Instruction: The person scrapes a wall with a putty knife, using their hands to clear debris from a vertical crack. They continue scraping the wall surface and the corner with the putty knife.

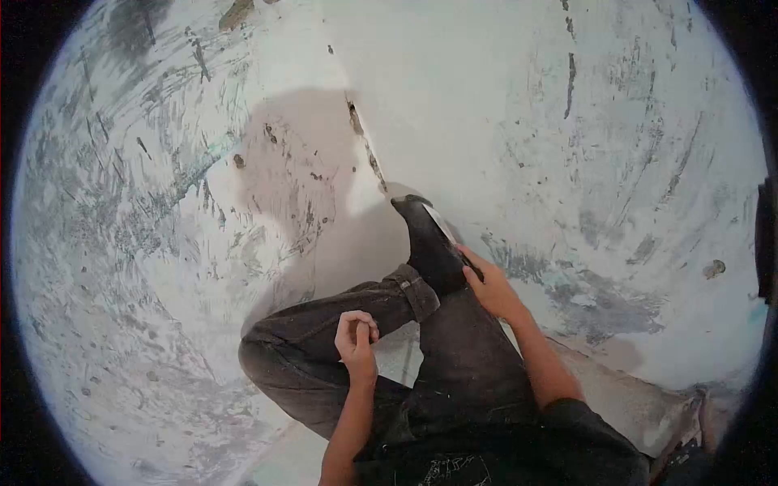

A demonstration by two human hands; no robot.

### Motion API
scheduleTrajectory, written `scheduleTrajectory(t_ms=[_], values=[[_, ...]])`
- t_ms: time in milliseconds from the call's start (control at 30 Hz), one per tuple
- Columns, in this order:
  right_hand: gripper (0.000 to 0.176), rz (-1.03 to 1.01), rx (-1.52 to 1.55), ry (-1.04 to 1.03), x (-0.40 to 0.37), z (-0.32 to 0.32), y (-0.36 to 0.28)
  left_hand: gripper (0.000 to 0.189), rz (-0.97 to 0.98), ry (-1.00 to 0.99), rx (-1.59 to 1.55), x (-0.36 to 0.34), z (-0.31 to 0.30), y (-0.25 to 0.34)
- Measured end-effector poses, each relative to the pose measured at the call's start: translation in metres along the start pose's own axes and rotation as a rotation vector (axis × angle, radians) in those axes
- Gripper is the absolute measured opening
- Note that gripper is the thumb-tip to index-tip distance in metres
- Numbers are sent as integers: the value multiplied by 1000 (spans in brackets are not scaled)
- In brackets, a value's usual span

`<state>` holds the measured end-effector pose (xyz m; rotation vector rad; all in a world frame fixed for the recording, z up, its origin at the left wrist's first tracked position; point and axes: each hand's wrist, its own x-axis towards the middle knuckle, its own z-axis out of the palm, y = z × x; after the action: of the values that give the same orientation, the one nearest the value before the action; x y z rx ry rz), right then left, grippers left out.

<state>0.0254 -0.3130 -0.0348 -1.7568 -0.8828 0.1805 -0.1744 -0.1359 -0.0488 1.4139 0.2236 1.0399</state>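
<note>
My right hand is at the side of a black shoe, fingers curled around the lower end of a thin, pale, blade-like strip. That strip runs along the shoe's right edge, and its exact kind cannot be told. Over the bent leg in dark jeans, my left hand is held with its fingers curled in towards the palm and nothing showing in it. The rolled cuff of the jeans lies just above the ankle.
Around me spreads a whitish, patchy surface with grey scrapes and dark pits. A jagged crack runs down it towards the shoe's toe. At lower right is a brownish rough edge. A shadow falls left of the crack.
</note>
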Motion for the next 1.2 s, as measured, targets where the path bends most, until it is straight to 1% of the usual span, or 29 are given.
scheduleTrajectory(t_ms=[133,200,300,333,467,500,567,633,667,700,733,767,800,833,900,933,967,1033,1067,1133,1200], values=[[44,-40,-65,-40,-32,-16,13,8,-18,-6,-31,0,-3,-3],[44,84,-79,-171,-55,-35,-8,8,-1,-15,-27,0,-4,-5],[44,138,-36,-203,-68,-48,-6,8,7,-24,-31,0,-4,-7],[44,96,-87,-185,-68,-50,-11,8,9,-28,-28,0,-3,-6],[44,145,-54,-200,-37,-37,4,9,-5,-13,-8,1,-1,-7],[44,105,-44,-163,-22,-31,15,9,-13,-11,-19,0,-2,-8],[44,64,-26,-127,-1,-29,15,8,-7,-15,14,-1,-1,-4],[43,156,-103,-110,17,-30,3,8,5,-9,48,0,-1,-3],[42,20,-114,-46,21,-26,4,8,-19,-6,11,0,-2,-4],[42,15,-110,-62,25,-21,-1,8,-43,1,-27,-1,-3,-5],[43,-77,-39,-47,26,-17,-11,9,-7,-15,52,0,-3,-3],[44,-165,34,-33,24,-13,-23,9,-12,4,61,-1,-3,-2],[46,-173,30,-40,21,-9,-35,9,-2,-12,66,-1,-2,-3],[46,-179,32,-53,20,-2,-33,9,15,-29,67,0,-2,-3],[48,-128,198,-42,12,20,-15,9,9,-4,18,0,-1,-3],[49,-87,192,-65,7,32,-3,9,1,-17,16,0,-2,-3],[49,-100,189,-74,-2,39,-2,9,-7,-30,16,0,-3,-3],[50,-81,43,-109,-13,50,-3,9,22,-11,-20,1,-2,-5],[50,-95,49,-119,-11,52,-3,9,16,-27,-5,1,-3,-6],[50,-183,72,-47,-11,55,-1,9,-3,-40,20,1,-3,-3],[50,-172,56,-67,-12,51,-6,9,-7,-44,20,0,-4,-3]])
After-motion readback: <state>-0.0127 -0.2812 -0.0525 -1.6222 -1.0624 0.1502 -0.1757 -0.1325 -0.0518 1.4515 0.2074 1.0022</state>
